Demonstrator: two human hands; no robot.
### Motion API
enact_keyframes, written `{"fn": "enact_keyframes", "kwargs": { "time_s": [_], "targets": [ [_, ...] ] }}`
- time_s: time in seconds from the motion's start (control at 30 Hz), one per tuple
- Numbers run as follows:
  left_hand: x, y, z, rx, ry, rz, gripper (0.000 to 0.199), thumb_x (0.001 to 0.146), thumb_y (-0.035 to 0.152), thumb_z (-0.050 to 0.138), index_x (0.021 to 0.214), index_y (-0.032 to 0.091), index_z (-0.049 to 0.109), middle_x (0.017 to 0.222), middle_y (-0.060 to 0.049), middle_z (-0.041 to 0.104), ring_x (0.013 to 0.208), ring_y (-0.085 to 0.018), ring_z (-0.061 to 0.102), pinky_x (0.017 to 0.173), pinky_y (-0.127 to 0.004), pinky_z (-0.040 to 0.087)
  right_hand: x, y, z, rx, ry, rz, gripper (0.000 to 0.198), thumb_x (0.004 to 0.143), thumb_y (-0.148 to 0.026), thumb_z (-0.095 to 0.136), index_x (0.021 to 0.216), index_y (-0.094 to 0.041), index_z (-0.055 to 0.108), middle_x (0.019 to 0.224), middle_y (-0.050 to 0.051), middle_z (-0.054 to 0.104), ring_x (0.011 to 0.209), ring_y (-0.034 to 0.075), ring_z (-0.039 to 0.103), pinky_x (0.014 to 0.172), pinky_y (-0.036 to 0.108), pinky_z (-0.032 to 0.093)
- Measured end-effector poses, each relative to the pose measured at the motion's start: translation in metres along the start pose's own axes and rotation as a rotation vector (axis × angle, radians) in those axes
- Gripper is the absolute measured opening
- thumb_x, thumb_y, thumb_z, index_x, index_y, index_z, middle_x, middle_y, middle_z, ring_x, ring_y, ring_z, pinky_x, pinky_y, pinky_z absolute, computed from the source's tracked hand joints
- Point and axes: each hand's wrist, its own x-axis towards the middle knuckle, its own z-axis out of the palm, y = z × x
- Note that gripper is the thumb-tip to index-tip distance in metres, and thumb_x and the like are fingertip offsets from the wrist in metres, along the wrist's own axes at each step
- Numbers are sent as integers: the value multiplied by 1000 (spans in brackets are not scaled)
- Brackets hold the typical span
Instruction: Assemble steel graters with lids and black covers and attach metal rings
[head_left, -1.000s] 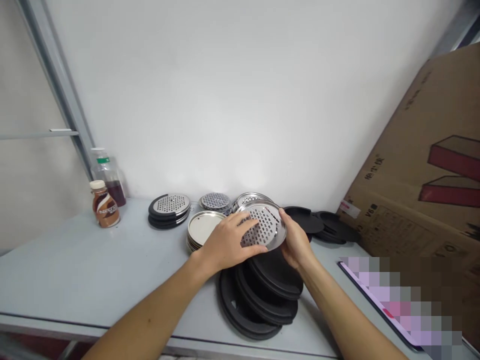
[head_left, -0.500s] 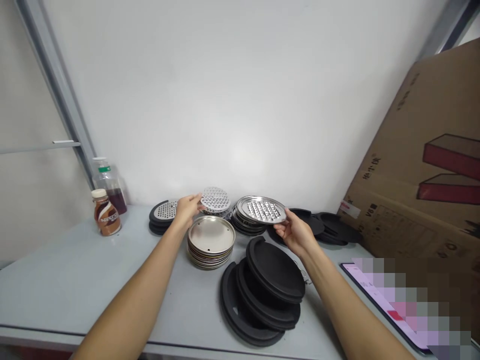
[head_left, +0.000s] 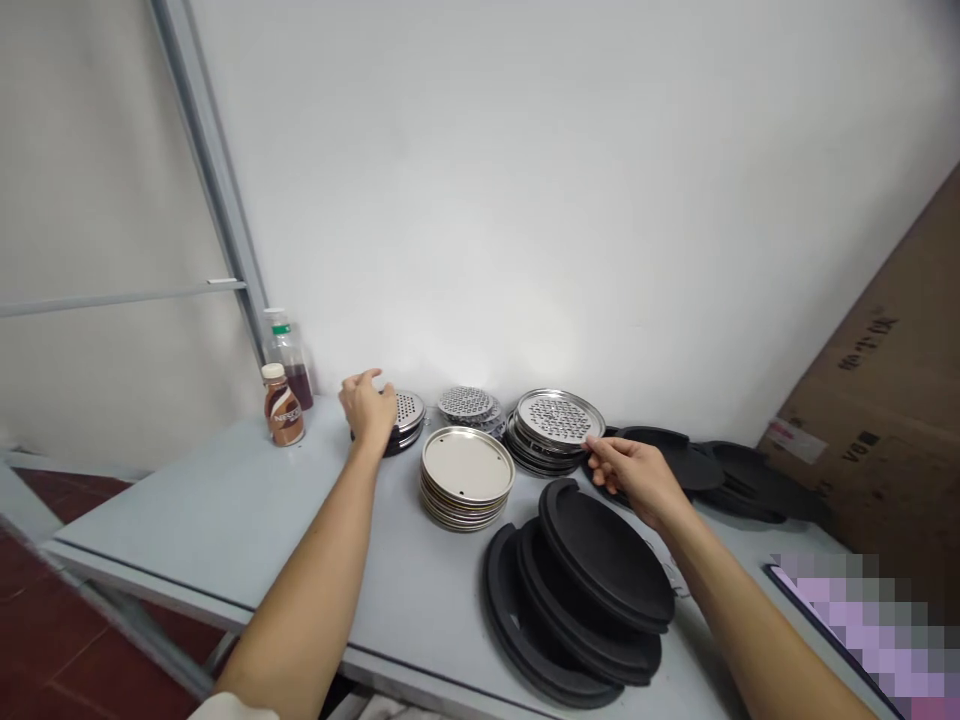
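At the far left stack, my left hand (head_left: 369, 408) is over the near side of a perforated metal disc (head_left: 409, 410) that tops several black-edged pieces. Its fingers are apart, partly hiding the stack. My right hand (head_left: 630, 470) pinches the right rim of a round metal grater plate (head_left: 559, 416), which lies on a pile of similar plates (head_left: 536, 461). Between the hands, loose grater discs (head_left: 466, 402) lie by the wall. Closer to me stands a stack of plain round metal plates (head_left: 466, 465), the top one showing small holes.
Black round holders (head_left: 607, 560) lean overlapping at the front, with more black pieces (head_left: 667, 455) at the back right. A brown bottle (head_left: 283, 408) and a clear bottle (head_left: 289, 355) stand left. A cardboard box (head_left: 892, 400) and a partly blurred screen (head_left: 832, 630) are on the right.
The view has swung left. My left hand has gone from the loose grater discs to the far left stack. The grater plate in my right hand now lies flatter on its pile.
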Motion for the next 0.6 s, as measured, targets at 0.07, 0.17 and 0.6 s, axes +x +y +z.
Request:
{"fn": "enact_keyframes", "kwargs": {
  "time_s": [0.07, 0.17, 0.6],
  "targets": [
    [13, -18, -11, 98, 16, -84, 52, 80, 37, 64, 125, 10, 57, 141, -26, 43, 137, -41, 31, 107, -55, 30, -3, 0, -5, -53, 26, -16, 36, 69, -45, 80, 73, -11, 70, 57, 3, 61, 41, 8, 50, 31, 15, 32],
    [29, -45, -16, 190, -79, -211, 50, 73, 44, 73, 104, 5, 66, 122, -29, 58, 126, -43, 46, 99, -55, 39, -9, -3, -9, -143, 94, -53, 39, 69, -49, 78, 68, -12, 68, 51, 2, 58, 38, 8, 46, 32, 17, 28],
    [26, -42, -18, 45, 85, -202, 39, 85, 32, 52, 112, 4, 61, 119, -25, 63, 124, -41, 50, 106, -53, 36, -22, -11, 5, -215, 119, -244, 43, 70, -58, 72, 73, -15, 71, 55, 2, 62, 42, 12, 52, 39, 22, 35]
  ]
}}
